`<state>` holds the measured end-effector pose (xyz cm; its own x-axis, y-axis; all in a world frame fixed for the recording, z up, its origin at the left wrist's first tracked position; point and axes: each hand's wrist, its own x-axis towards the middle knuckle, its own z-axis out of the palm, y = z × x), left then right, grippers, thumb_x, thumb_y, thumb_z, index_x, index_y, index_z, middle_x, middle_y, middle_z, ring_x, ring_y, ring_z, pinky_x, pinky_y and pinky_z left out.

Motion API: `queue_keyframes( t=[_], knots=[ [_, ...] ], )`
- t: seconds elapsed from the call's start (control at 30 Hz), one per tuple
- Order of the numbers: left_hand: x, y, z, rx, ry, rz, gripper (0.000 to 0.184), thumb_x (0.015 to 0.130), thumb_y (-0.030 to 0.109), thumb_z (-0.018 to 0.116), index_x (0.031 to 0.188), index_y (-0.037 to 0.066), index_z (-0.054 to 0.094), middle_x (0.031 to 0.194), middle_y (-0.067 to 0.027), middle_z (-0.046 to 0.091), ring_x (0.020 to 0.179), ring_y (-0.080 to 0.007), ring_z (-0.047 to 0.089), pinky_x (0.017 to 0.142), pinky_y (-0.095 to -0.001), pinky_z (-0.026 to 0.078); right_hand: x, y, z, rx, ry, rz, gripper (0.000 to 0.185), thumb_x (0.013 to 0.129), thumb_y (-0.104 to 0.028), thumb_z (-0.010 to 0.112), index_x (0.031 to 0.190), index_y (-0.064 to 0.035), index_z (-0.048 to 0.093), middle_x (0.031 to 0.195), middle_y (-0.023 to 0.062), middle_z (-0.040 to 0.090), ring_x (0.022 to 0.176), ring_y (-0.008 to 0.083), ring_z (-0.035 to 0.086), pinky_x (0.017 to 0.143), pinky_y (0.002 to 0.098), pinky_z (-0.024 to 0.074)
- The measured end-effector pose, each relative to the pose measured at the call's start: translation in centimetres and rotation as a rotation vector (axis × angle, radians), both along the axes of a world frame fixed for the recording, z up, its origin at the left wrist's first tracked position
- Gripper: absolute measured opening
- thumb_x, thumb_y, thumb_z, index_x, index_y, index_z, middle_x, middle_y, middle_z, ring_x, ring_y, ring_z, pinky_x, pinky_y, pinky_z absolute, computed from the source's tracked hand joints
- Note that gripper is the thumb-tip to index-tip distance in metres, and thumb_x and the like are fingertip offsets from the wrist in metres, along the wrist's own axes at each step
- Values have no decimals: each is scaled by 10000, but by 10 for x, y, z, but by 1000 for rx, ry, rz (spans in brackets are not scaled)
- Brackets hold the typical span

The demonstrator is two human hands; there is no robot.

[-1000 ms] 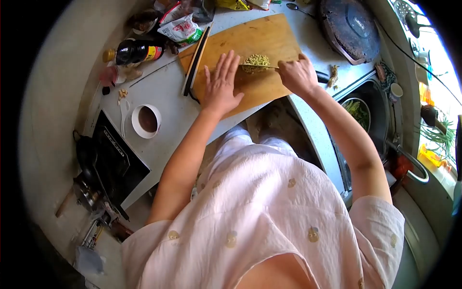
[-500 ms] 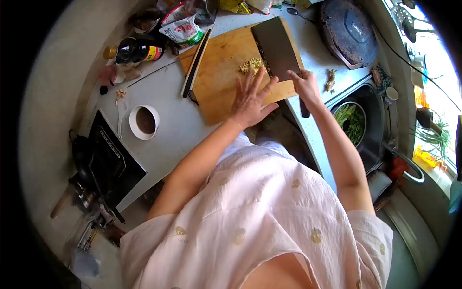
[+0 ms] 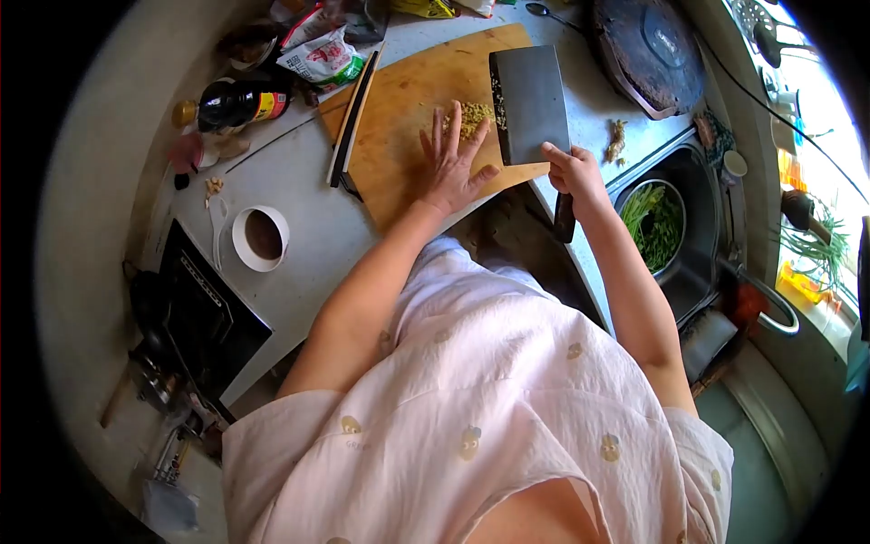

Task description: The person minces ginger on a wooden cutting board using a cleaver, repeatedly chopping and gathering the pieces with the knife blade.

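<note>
Wrapped around the dark handle of a cleaver [image 3: 533,104], my right hand [image 3: 577,179] holds the blade tilted with its broad face up, over the right side of the cutting board [image 3: 390,136]. Bits of minced food cling along the blade's left edge. My left hand [image 3: 453,172] hovers or rests on the board with fingers spread, its fingertips beside a small heap of pale yellow minced food [image 3: 473,120]. Whether the fingertips touch the heap I cannot tell. The heap lies between that hand and the blade.
A white cup of brown liquid [image 3: 261,238] stands left, near a black cooktop [image 3: 213,299]. A dark sauce bottle [image 3: 240,105] lies behind. At right are a dark round lid-like appliance [image 3: 648,54], a ginger-like piece [image 3: 616,140] and a sink [image 3: 702,195] holding a bowl of greens [image 3: 654,227].
The cleaver has turned flatter and shifted slightly right, away from the minced heap. My left hand has moved a little left. The whole view has shifted slightly.
</note>
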<state>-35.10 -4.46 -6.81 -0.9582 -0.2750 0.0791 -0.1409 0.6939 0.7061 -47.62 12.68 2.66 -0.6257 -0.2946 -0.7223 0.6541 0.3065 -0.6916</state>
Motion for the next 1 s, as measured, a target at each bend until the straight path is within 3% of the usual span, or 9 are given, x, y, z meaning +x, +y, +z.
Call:
queue_keyframes(
  t=[0.17,0.47,0.5,0.6,0.67,0.73,0.8,0.93,1.0],
  knots=[
    [-2,16,14,-153,-50,-229,851,830,854,225,1527,372,308,1632,-173,52,1470,-487,17,1114,-696,24,1,13,-15,28,-9,35,316,906,-200,697,684,-38,540,563,-9,462,452,95,389,427,281,273],
    [-20,-8,8,-159,-53,-48,855,840,843,224,1531,347,306,1643,-130,41,1483,-453,-25,1102,-714,4,17,27,24,154,5,143,320,926,-218,681,699,-50,531,563,-9,451,462,95,389,444,283,281],
    [-22,-12,4,-165,-48,-32,861,840,843,224,1534,338,303,1644,-128,38,1483,-452,-28,1101,-715,2,16,35,20,209,17,168,339,911,-230,691,702,3,560,578,13,495,474,122,427,460,311,332],
    [-18,-18,1,-130,22,29,779,905,765,250,1512,292,370,1638,-121,102,1483,-438,38,1113,-691,27,19,50,21,387,366,326,344,881,-244,706,750,57,602,581,60,524,491,146,455,501,346,394],
    [-14,-26,4,-51,87,57,742,933,723,251,1487,262,425,1634,-98,148,1484,-419,83,1115,-687,49,17,55,32,587,697,558,204,855,-202,673,815,-3,660,633,201,617,554,313,603,627,397,468],
    [-12,-33,12,48,174,114,638,990,606,281,1452,217,485,1619,-94,214,1470,-406,149,1135,-631,70,12,60,39,736,1058,794,99,839,-161,657,817,-65,649,659,151,654,621,330,631,712,409,466],
    [-11,-42,24,209,240,130,608,1006,558,292,1443,189,496,1612,-93,235,1466,-405,163,1143,-607,74,6,67,35,632,1396,809,97,772,-110,653,855,-125,604,681,47,667,618,245,642,751,381,426],
    [-18,-24,52,-50,135,-46,628,970,486,442,1469,104,436,1615,-108,221,1467,-385,178,1141,-613,86,-2,59,20,559,1718,833,138,745,-60,605,818,-145,524,626,-11,596,598,163,616,757,349,391],
    [-25,-1,68,-102,33,-202,632,968,411,484,1516,128,348,1638,-106,126,1496,-380,74,1157,-602,45,-4,55,13,571,1790,883,134,762,-79,591,843,-151,512,656,-32,592,613,128,601,784,334,376]
  ],
)
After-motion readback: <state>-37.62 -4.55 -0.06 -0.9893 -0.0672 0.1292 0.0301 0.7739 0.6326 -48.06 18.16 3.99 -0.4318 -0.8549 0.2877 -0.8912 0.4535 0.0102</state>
